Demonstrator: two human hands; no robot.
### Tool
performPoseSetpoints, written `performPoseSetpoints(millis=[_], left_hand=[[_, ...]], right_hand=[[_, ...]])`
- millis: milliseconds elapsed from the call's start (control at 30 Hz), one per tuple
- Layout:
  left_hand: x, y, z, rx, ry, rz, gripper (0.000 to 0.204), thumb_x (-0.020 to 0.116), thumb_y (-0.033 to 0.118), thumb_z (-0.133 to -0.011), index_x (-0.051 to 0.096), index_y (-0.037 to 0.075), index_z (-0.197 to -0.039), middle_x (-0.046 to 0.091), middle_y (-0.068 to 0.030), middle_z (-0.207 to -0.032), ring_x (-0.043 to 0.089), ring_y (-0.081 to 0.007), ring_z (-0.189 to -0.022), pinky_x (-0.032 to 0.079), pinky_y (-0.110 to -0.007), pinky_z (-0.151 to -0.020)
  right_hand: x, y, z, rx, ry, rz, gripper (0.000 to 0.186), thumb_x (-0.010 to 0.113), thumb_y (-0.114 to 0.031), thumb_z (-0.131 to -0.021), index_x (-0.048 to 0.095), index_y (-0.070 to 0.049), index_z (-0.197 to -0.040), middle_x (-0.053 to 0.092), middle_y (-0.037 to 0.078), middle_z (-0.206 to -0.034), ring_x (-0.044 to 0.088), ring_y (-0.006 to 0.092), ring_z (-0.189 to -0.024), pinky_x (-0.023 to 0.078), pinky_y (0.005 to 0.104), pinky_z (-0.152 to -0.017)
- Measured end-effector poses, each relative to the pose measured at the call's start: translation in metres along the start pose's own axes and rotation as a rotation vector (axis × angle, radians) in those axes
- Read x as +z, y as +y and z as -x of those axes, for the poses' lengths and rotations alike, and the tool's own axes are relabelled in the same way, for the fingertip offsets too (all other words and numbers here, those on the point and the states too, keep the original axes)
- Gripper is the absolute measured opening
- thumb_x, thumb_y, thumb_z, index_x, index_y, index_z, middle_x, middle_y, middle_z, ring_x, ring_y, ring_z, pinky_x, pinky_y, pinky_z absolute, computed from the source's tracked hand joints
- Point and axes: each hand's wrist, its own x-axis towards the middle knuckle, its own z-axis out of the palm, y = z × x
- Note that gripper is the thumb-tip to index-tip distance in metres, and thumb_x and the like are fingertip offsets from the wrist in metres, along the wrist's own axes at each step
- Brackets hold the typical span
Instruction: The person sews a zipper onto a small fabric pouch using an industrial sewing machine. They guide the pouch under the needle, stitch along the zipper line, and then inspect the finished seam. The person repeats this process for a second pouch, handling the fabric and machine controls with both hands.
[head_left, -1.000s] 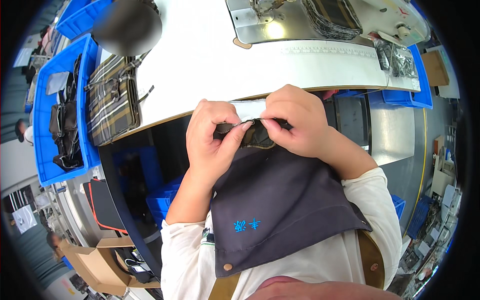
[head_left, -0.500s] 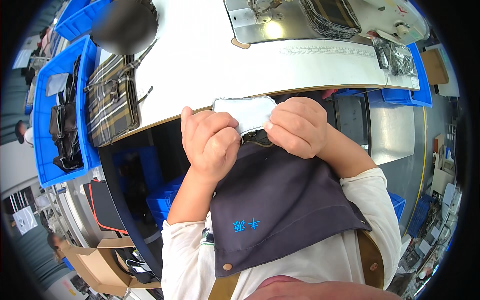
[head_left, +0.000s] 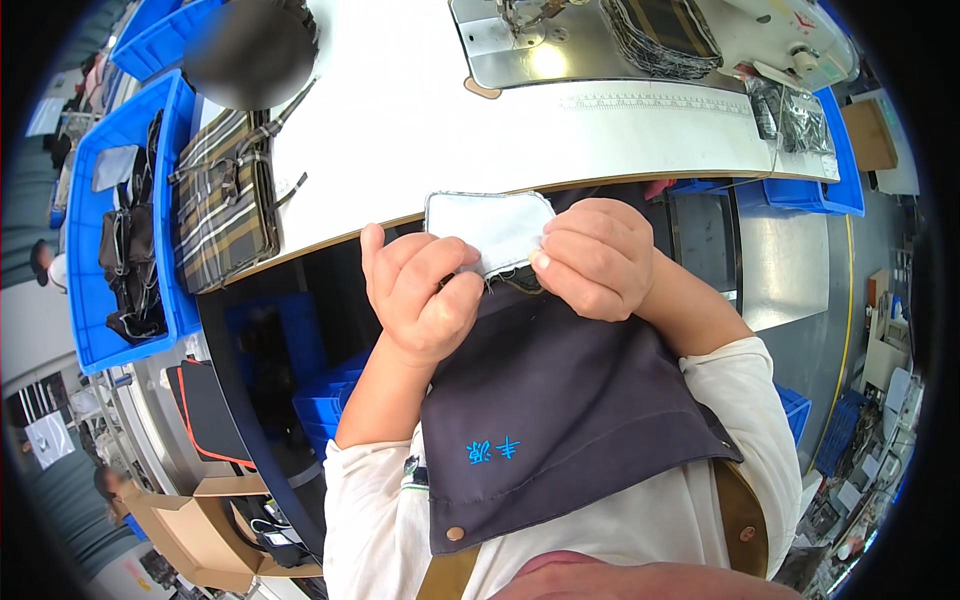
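Note:
A small white fabric piece [head_left: 487, 226] with a dark stitched, frayed edge is held up near the table's front edge, above the dark apron [head_left: 560, 400]. My left hand [head_left: 422, 285] grips its lower left, fingers curled and little finger raised. My right hand [head_left: 595, 257] pinches its right side with fingers bent. Some dark cloth [head_left: 520, 280] shows just under the white piece, partly hidden by it.
A white table [head_left: 380, 130] bears plaid fabric bundles [head_left: 225, 195], a sewing machine [head_left: 790, 40], a stack of cut pieces [head_left: 660, 35] and plastic bags [head_left: 800, 120]. Blue bins [head_left: 87, 285] stand at the left and right; an open cardboard box [head_left: 185, 530] lies lower left.
The held piece has turned, so its white face now shows in place of the dark edge and lining. Both hands have shifted with it, their fingers curled over it; the piece rose slightly since half a second ago.

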Motion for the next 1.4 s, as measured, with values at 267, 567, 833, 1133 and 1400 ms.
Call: performPoseSetpoints(millis=[267, 567, 833, 1133, 1400], left_hand=[[-0.001, 0.003, -0.003, -0.137, -0.074, 0.115, 0.036, 0.071, -0.011, -0.073, 0.052, 0.014, -0.092, 0.067, -0.0042, -0.096, 0.064, -0.0243, -0.083, 0.036, -0.053, -0.116], [-0.001, 0.000, -0.005, -0.764, -0.260, 0.806, 0.012, 0.066, -0.003, -0.089, 0.070, -0.001, -0.101, 0.069, -0.0089, -0.101, 0.060, -0.0136, -0.090, 0.047, -0.026, -0.080], [-0.002, 0.000, -0.004, -0.991, -0.248, 1.117, 0.011, 0.062, 0.006, -0.097, 0.070, -0.001, -0.097, 0.069, -0.0039, -0.096, 0.058, -0.0090, -0.086, 0.047, -0.026, -0.078], [0.001, 0.002, -0.002, -0.940, -0.268, 1.091, 0.012, 0.060, 0.006, -0.098, 0.069, -0.001, -0.095, 0.067, -0.0039, -0.095, 0.058, -0.0098, -0.086, 0.047, -0.026, -0.078], [0.002, 0.001, -0.001, -0.854, -0.291, 0.984, 0.010, 0.060, 0.005, -0.096, 0.068, -0.001, -0.096, 0.066, -0.0068, -0.096, 0.058, -0.0135, -0.088, 0.046, -0.028, -0.080]], right_hand=[[-0.003, -0.005, -0.003, 0.140, -0.036, -0.065, 0.027, 0.075, -0.006, -0.076, 0.063, -0.006, -0.100, 0.065, 0.007, -0.093, 0.067, 0.0211, -0.076, 0.053, 0.0312, -0.063], [-0.008, -0.018, -0.016, 0.937, -0.187, -0.655, 0.013, 0.072, 0.000, -0.086, 0.063, -0.005, -0.095, 0.065, 0.004, -0.092, 0.062, 0.0159, -0.075, 0.050, 0.0272, -0.067], [-0.011, -0.020, -0.018, 1.373, -0.141, -1.164, 0.011, 0.070, -0.004, -0.094, 0.061, -0.006, -0.100, 0.061, -0.003, -0.092, 0.057, 0.0049, -0.082, 0.049, 0.0243, -0.073], [-0.017, -0.015, -0.024, 1.385, -0.303, -1.152, 0.011, 0.064, -0.001, -0.095, 0.060, -0.002, -0.105, 0.059, 0.001, -0.103, 0.054, 0.0052, -0.088, 0.046, 0.0237, -0.080], [-0.019, -0.012, -0.027, 1.364, -0.375, -1.048, 0.003, 0.062, -0.003, -0.096, 0.061, -0.002, -0.098, 0.058, 0.001, -0.100, 0.051, 0.0058, -0.085, 0.044, 0.0240, -0.077]])
